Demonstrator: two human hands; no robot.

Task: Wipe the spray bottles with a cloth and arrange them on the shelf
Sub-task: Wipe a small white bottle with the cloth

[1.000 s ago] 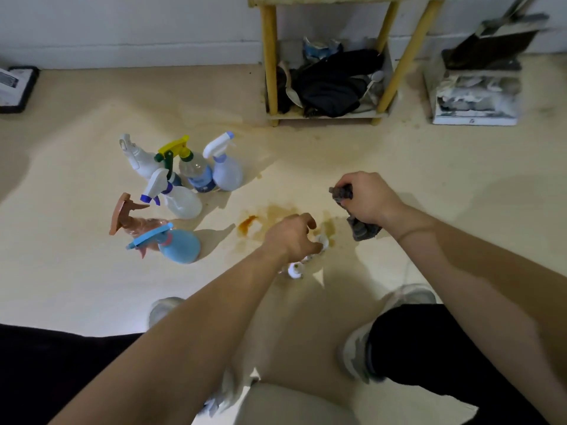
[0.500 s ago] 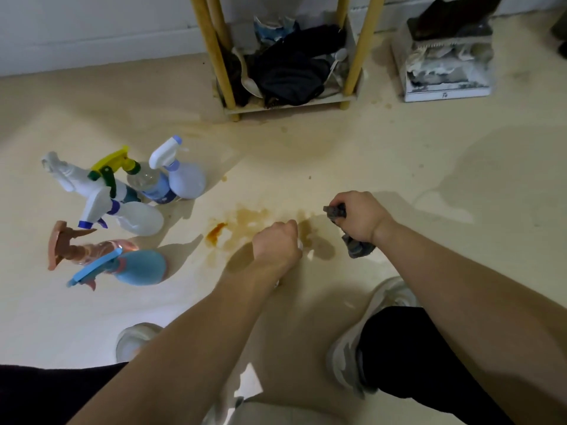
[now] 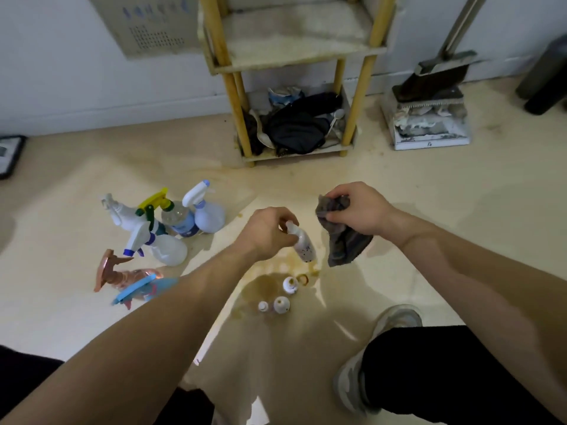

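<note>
Left hand (image 3: pixel 267 233) grips small bottle (image 3: pixel 302 245) — right hand (image 3: pixel 360 210), cloth (image 3: pixel 343 240).

Both arms show bare, the left forearm (image 3: pixel 171 305) and right forearm (image 3: pixel 466 271) uncovered down to the left hand (image 3: pixel 267 233) and right hand (image 3: pixel 359 210). Black cloth trousers (image 3: pixel 435 375) cover the right leg, and a second black trouser leg (image 3: pixel 21 381) shows at the lower left. The right foot wears a pale grey, rounded-toe trainer (image 3: pixel 399 319)
</note>
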